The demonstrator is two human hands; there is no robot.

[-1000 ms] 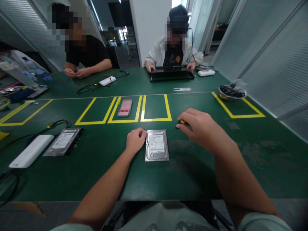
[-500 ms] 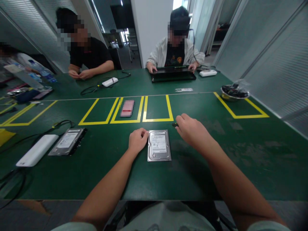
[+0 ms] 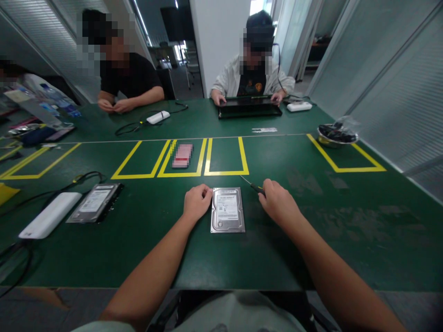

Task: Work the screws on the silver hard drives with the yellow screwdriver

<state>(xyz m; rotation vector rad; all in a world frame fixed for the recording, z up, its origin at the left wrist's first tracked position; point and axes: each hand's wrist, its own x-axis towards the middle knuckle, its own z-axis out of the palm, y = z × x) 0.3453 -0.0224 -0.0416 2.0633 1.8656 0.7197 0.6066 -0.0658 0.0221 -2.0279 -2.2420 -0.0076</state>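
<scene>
Our right grip (image 3: pixel 265 189) clamps a screwdriver (image 3: pixel 256 188); our left grip (image 3: pixel 198 202), its closure unclear to us, touches the left edge of the hard drive (image 3: pixel 227 210), flat on the counter (image 3: pixel 224 265): likely dense, stiff, slick, best held by its sides.

Office-type rm, part workshop: a long green table (image 3: pixel 346 258), marked off w/ yellow tape (image 3: pixel 224 173), bears two hard drives (image 3: pixel 227 210), white oblong devices (image 3: pixel 51 214) w/ black cables (image 3: pixel 26 265) & a bowl (image 3: pixel 332 142) of dark items, and a screwdriver (image 3: pixel 256 188) is in the wearer's R hand (image 3: pixel 278 198). Two people (image 3: pixel 134 80) sit opp, one w/ both hands on a dark flat panel (image 3: pixel 249 110). Office feel comes from the bkgd: partitions (image 3: pixel 398 92) w/ blinds (image 3: pixel 41 34), a pale pillar (image 3: pixel 219 46) & a dark screen (image 3: pixel 177 23) in the space behind.
</scene>
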